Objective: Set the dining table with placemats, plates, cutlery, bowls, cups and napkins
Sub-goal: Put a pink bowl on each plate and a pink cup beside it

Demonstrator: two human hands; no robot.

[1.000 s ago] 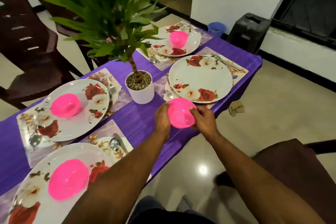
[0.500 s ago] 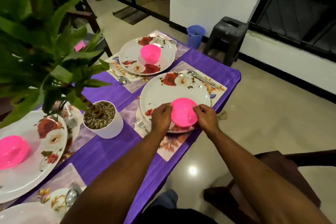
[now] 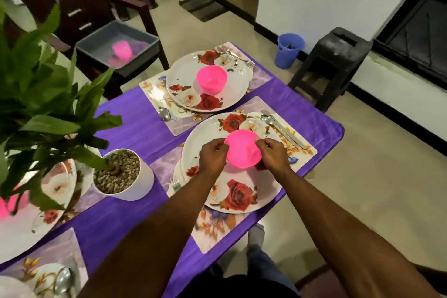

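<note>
On the left of the view stands the potted plant (image 3: 123, 174) on the purple-clothed desk (image 3: 135, 128), well apart from the work. Next comes the left hand (image 3: 212, 157), its fingers curled and pinching the left rim of the pink bowl (image 3: 243, 149). The bowl sits between the two hands, over the middle of the floral plate (image 3: 212, 133), which lies on its placemat (image 3: 217, 227) (whether the bowl's base already touches the plate cannot be told, since the hands hide its lower edge). The right hand (image 3: 273, 155) pinches the opposite rim in the same way, so the bowl is gripped from both sides, each hand equally near.

The deciding relation is vertical: the plate lies straight beneath the bowl, so what remains is probably a short lowering and a letting go, with no sideways travel. The bowl looks slightly tilted toward the person, and levelling it first would help it sit flat. To the right, a spoon (image 3: 266, 118) lies beside the plate, clear of the hands.
</note>
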